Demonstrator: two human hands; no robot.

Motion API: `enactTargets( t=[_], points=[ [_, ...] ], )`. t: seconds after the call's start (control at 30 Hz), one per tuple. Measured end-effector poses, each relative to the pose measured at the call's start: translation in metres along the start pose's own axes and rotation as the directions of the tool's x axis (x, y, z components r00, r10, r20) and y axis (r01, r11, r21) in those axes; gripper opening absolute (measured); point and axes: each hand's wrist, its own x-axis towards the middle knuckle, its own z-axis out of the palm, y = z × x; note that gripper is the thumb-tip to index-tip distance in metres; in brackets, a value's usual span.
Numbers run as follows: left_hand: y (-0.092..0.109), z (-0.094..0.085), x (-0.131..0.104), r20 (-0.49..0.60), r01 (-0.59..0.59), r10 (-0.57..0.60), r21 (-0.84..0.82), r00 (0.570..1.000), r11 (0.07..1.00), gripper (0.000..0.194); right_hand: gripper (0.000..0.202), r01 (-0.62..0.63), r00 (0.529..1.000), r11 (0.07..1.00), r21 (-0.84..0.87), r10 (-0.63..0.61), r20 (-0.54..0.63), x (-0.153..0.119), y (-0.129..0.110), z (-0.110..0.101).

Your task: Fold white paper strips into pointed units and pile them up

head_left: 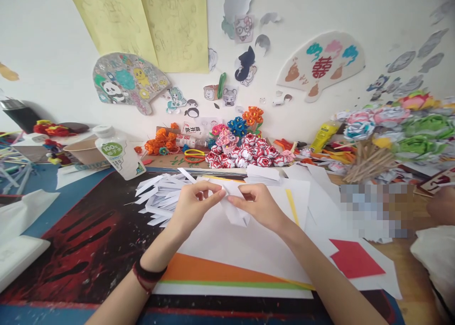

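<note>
Both my hands hold one folded piece of white paper [236, 212] above the white sheets [227, 249] at the middle of the table. On its upper left edge, my left hand [199, 204] pinches the paper between thumb and forefinger. My right hand [261, 204] grips its upper right side, thumb in front and the other fingers curled. The paper's folded lower end hangs between the hands. Just left of my left hand lies a heap of white paper strips [156, 197]. Orange paper [213, 270] shows under the white sheets.
A white bottle [119, 154] stands at the back left near a bowl [87, 152]. Red-and-white paper flowers [249, 152] line the back. Red paper [357, 258] lies at the right, where another person's sleeve [435, 254] shows at the edge.
</note>
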Motion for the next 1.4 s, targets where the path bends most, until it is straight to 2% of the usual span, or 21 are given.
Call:
enactTargets(
  t=[0.37, 0.67, 0.93, 1.07, 1.2, 1.4],
  points=[
    [-0.0027, 0.0012, -0.0004, -0.02, 0.045, -0.046, -0.055, 0.999, 0.997, 0.021, 0.048, -0.032, 0.999, 0.996, 0.087, 0.029, 0.036, -0.0006, -0.0011, 0.0006],
    [-0.0014, 0.0054, -0.0022, -0.052, 0.038, -0.041, -0.06, 0.998, 0.998, 0.022, 0.046, -0.027, 1.0, 0.998, 0.06, 0.027, 0.003, 0.0, 0.0002, 0.0024],
    [-0.0024, 0.0075, -0.0031, -0.056, 0.056, -0.062, -0.099, 0.997, 0.994, 0.023, 0.053, -0.012, 0.999, 0.997, 0.072, 0.015, -0.031, -0.0003, -0.0014, 0.0033],
    [-0.0004, 0.0055, -0.003, -0.042, 0.049, -0.052, -0.062, 0.998, 0.997, 0.022, 0.051, -0.009, 1.0, 0.994, 0.11, 0.011, -0.024, -0.0008, -0.0025, 0.0033],
    [0.0007, 0.0009, -0.0014, -0.018, 0.03, -0.03, -0.034, 0.999, 0.999, 0.023, 0.041, -0.056, 0.998, 0.978, 0.203, 0.05, 0.034, -0.0017, -0.0037, 0.0028],
    [-0.0005, -0.0004, -0.0014, -0.031, -0.057, 0.059, 0.045, 0.998, 0.997, 0.021, 0.036, -0.075, 0.996, 0.97, 0.232, 0.062, 0.063, -0.0021, -0.0032, 0.0022]
  ],
)
